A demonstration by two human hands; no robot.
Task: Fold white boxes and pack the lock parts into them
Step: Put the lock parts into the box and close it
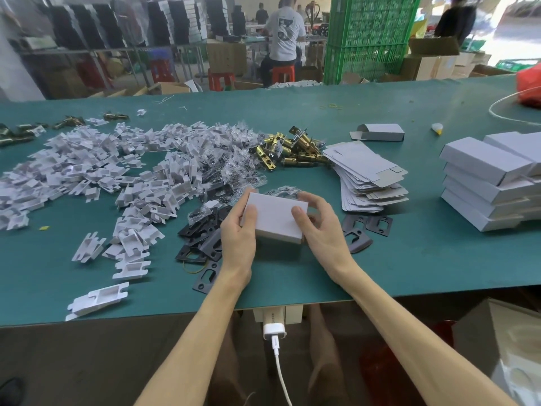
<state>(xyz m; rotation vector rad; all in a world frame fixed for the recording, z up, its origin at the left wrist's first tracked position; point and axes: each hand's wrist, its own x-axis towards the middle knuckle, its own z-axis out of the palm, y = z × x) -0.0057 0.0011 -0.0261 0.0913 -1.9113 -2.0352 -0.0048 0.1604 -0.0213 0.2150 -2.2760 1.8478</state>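
A folded white box (275,216) sits between both my hands just above the green table (409,259). My left hand (237,230) grips its left end, thumb on top. My right hand (316,222) grips its right end, thumb on the lid and fingers curled round the far side. Black lock plates (202,244) lie under and left of the box, and two more black plates (358,227) lie to its right. Brass latch bolts (292,150) are heaped behind. Flat unfolded box blanks (369,177) are stacked to the right.
A wide heap of white cardboard inserts (96,171) and small plastic bags (234,150) covers the left half. Closed white boxes (491,183) are stacked at the far right. One half-open box (380,132) lies behind the blanks. A charger cable (278,361) hangs below the table's edge.
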